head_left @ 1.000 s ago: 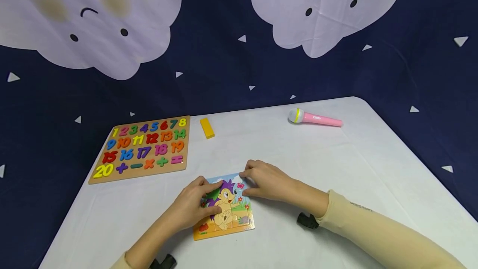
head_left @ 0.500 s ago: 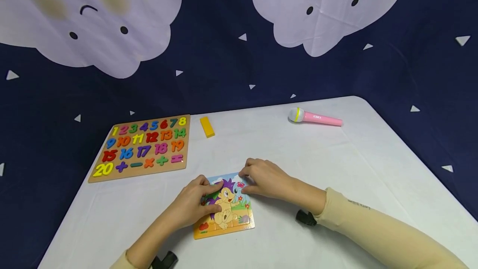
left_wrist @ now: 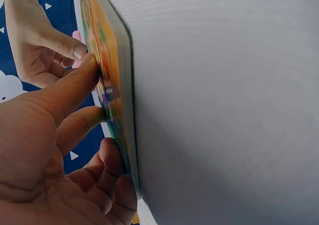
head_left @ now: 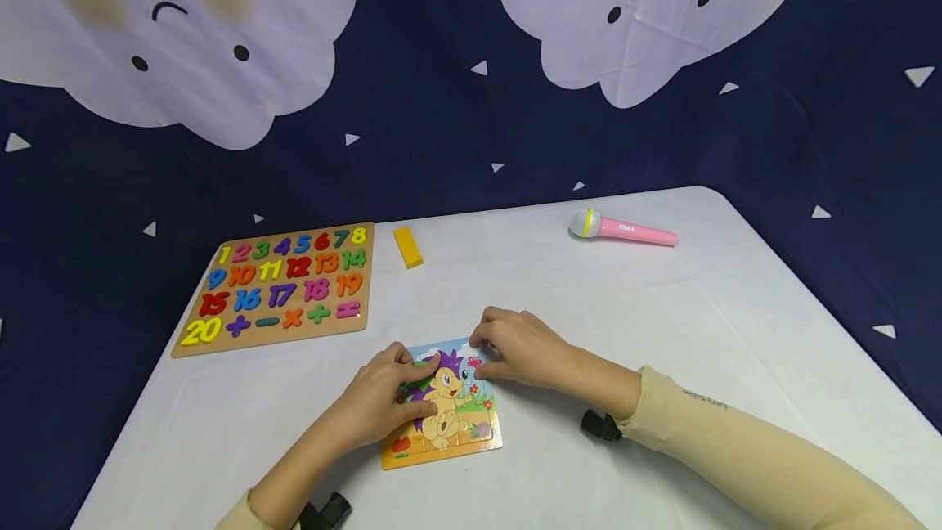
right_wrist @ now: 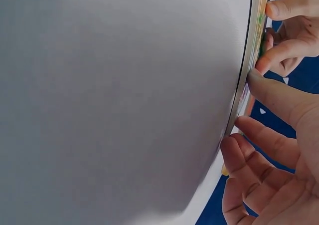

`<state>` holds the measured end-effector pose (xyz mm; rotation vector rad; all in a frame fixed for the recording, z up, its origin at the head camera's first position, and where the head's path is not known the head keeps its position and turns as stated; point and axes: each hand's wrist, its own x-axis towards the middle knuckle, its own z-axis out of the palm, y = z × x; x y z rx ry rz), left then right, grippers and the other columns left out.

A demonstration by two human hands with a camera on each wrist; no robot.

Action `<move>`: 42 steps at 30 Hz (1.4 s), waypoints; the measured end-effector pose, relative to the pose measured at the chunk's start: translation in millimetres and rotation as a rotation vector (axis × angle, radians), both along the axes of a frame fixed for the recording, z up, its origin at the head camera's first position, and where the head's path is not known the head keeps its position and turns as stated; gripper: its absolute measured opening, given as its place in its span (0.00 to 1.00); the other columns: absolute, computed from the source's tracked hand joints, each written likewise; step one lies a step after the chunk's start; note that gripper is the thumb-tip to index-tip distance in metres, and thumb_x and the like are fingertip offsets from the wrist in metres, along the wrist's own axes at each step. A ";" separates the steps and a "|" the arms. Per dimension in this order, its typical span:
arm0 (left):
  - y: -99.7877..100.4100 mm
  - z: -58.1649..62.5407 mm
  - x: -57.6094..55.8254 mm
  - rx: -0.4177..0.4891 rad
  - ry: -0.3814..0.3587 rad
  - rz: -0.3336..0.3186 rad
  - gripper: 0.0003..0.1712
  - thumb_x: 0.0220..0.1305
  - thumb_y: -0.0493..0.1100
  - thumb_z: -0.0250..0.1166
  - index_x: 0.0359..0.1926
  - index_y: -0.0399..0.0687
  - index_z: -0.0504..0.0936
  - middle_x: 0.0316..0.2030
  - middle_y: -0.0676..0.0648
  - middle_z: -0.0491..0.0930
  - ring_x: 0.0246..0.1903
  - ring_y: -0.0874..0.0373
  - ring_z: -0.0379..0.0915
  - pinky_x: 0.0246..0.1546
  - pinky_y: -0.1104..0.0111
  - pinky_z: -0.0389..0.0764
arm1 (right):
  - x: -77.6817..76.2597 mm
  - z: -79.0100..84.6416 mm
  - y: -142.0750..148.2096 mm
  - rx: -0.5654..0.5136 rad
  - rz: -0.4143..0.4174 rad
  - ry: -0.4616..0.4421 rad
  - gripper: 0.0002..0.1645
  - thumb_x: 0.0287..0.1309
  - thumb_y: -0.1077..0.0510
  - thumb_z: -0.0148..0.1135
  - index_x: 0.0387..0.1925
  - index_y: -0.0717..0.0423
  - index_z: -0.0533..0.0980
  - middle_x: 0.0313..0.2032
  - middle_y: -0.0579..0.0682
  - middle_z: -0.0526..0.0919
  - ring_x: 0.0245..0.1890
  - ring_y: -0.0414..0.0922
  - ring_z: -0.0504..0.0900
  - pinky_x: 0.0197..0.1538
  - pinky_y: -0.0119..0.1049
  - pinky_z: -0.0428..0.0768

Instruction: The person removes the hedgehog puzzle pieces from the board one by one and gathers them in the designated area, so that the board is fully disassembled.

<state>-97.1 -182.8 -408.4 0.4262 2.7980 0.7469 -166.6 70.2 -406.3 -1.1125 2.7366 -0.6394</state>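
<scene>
Flat on the white cloth (head_left: 603, 301) lies a thin, glossy, squarish hedgehog puzzle (head_left: 452, 421). On the puzzle's left part the left hand (head_left: 383, 395) rests, thumb and forefinger nearly straight; at its right edge the right hand (head_left: 524, 352) leans relaxed, loosely bent fingers. Beyond the puzzle and leftward, a tan number board (head_left: 265, 335), knobbly and bright, reads 1 to 20; straight beyond sits a smooth yellow block (head_left: 408, 247); beyond and right, a pink microphone's (head_left: 637, 232) white lettering escapes me.

This looks like a children's play space: cloud-print backdrop (head_left: 427, 64), number board (head_left: 272, 334), hedgehog puzzle (head_left: 445, 425), pink toy microphone (head_left: 629, 230).
</scene>
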 end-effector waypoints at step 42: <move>4.3 0.2 -0.5 -0.043 -0.011 0.036 0.36 0.60 0.53 0.81 0.69 0.57 0.82 0.36 0.51 0.66 0.34 0.59 0.59 0.33 0.69 0.58 | -24.0 6.5 -11.6 -0.094 0.028 -0.272 0.19 0.50 0.59 0.87 0.39 0.54 0.82 0.34 0.45 0.85 0.36 0.37 0.81 0.42 0.25 0.82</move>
